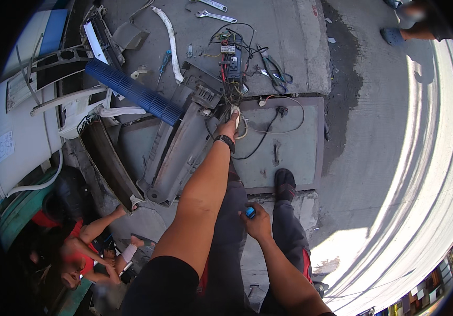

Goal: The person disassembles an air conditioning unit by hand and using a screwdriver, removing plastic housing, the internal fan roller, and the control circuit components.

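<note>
"While the blue crossflow fan wheel (pixel 134 90) lies left of the grey plastic housing (pixel 184 141), where's our left hand (pixel 228 127)?"

"Beyond the housing's right side, its fingers closed on a white piece (pixel 235 110) next to the tangled wires (pixel 231 96). We should grip lightly so that none gets tugged."

"And our right hand (pixel 259 224)?"

"Lower down, curled round a blue-ended object (pixel 250 212), its kind hidden; we'd best hold it well clear of the wires."
</note>
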